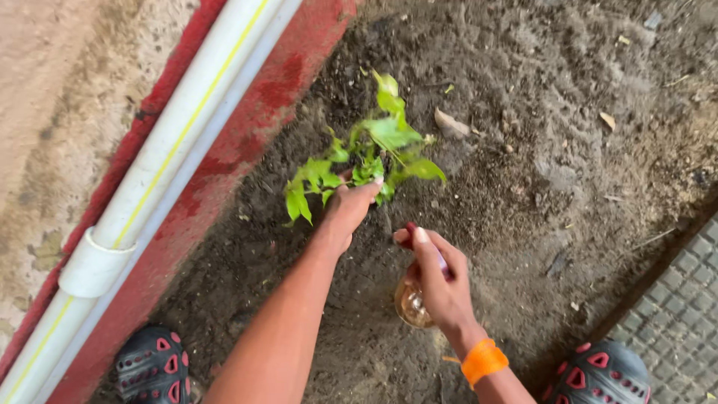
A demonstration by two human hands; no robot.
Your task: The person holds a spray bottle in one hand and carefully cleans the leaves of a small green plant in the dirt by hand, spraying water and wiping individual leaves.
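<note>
My left hand (350, 207) grips the stem base of a small green leafy plant (366, 150) that stands in dark soil (538, 150). Close beside it, my right hand (437, 277) holds a clear spray bottle (411, 303) with a dark red nozzle (409, 233) aimed toward the plant; the forefinger rests on top of the nozzle. An orange band (484, 360) circles my right wrist. Most of the bottle is hidden behind the hand.
A white pipe (179, 142) runs along a red painted kerb (247, 135) at the left. My black and red shoes (153, 364) (602, 372) stand at the bottom. Grey paving (680, 322) lies at the lower right. Dry leaves (451, 123) dot the soil.
</note>
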